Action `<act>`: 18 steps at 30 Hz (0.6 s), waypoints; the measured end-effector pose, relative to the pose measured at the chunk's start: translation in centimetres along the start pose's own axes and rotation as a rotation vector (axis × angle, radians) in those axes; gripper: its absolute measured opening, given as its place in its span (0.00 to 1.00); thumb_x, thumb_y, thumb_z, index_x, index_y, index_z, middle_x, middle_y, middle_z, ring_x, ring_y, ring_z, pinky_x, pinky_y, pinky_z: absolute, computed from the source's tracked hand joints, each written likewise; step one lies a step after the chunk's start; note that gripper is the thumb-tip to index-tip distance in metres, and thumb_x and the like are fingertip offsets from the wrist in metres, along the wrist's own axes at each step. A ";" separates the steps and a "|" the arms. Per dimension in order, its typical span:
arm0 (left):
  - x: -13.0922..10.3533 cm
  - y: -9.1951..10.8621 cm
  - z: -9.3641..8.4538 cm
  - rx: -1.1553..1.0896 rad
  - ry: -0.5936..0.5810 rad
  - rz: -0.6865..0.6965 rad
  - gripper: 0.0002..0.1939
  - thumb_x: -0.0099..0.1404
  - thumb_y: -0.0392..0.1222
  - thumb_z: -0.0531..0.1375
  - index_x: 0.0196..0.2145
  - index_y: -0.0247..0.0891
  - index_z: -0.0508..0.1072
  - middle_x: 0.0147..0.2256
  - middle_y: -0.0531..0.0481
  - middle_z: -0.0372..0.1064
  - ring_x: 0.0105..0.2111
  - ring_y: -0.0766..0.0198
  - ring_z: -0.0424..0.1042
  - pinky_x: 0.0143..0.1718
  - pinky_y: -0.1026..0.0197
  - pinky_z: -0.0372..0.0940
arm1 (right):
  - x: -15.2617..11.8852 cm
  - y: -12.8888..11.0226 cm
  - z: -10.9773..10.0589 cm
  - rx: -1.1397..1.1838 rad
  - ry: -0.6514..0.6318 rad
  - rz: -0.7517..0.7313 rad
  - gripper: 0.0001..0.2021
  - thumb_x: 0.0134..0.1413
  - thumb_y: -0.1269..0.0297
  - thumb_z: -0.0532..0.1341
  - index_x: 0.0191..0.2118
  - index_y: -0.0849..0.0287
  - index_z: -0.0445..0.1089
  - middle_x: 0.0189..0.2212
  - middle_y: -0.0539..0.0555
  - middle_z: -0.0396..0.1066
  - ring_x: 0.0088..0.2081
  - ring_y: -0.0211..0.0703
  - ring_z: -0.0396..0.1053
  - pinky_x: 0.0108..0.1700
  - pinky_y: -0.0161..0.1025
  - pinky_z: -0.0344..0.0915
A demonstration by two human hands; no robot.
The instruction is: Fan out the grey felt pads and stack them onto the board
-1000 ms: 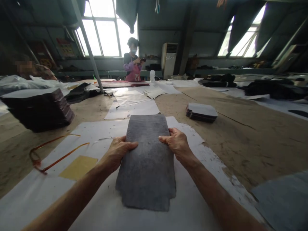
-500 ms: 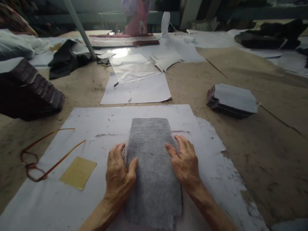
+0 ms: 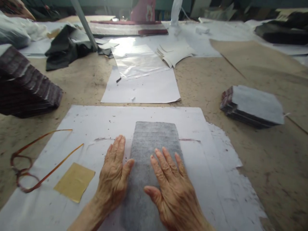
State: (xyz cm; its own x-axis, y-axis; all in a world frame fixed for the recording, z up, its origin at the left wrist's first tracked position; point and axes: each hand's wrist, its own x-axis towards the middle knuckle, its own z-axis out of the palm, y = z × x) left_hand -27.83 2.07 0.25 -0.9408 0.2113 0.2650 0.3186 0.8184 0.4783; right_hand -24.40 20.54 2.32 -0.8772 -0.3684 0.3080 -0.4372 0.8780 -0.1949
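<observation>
A long grey piece of fabric-like material [image 3: 154,136], with faint ridges across its far end, lies lengthwise in front of me on a white sheet [image 3: 91,118]. My right hand [image 3: 172,186] rests over it with fingers spread and palm down, hiding part of its near right side. Along its left edge is my left hand [image 3: 113,176], fingers stretched forward over the white sheet and thumb at the edge of the grey piece. Neither hand grips anything. The near end of the piece runs out of view at the bottom.
Brown-framed glasses [image 3: 26,170] and a yellowish square [image 3: 75,182] lie to the left. A tall stack of dark pieces [image 3: 26,86] stands far left, a smaller stack [image 3: 255,104] at right. Beyond are paper sheets [image 3: 141,88], dark cloth [image 3: 64,48] and a slanted pole [image 3: 84,24].
My right hand has moved from the right edge onto the grey piece and flattened, fingers spread. My left hand has straightened its fingers and shifted slightly left. The camera view has shifted a little.
</observation>
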 end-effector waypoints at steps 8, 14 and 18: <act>2.9 -0.5 1.9 -0.016 -0.032 0.012 0.28 0.67 0.44 0.44 0.62 0.36 0.42 0.62 0.43 0.44 0.62 0.60 0.42 0.61 0.51 0.42 | -0.4 -0.2 2.2 -0.026 -0.116 0.045 0.28 0.56 0.53 0.53 0.60 0.59 0.52 0.61 0.57 0.49 0.62 0.56 0.43 0.59 0.61 0.44; 3.7 -0.3 3.1 0.134 -0.129 0.163 0.29 0.68 0.48 0.42 0.61 0.28 0.45 0.62 0.38 0.44 0.62 0.58 0.40 0.60 0.49 0.43 | 1.0 1.4 0.9 -0.035 0.046 0.138 0.29 0.59 0.53 0.49 0.61 0.66 0.49 0.61 0.61 0.48 0.63 0.54 0.39 0.60 0.58 0.43; 3.4 -0.2 3.4 0.286 -0.194 0.208 0.33 0.66 0.54 0.42 0.60 0.26 0.48 0.61 0.36 0.44 0.61 0.52 0.43 0.59 0.45 0.43 | 0.7 2.8 2.1 -0.066 -0.056 0.165 0.31 0.58 0.51 0.49 0.61 0.66 0.48 0.61 0.62 0.47 0.62 0.55 0.41 0.58 0.59 0.49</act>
State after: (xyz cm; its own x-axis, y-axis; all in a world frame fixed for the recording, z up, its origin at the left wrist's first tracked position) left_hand -31.53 4.48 -1.81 -0.8730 0.4623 0.1555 0.4847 0.8577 0.1716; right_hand -26.63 22.08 0.09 -0.9463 -0.2329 0.2244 -0.2745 0.9452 -0.1767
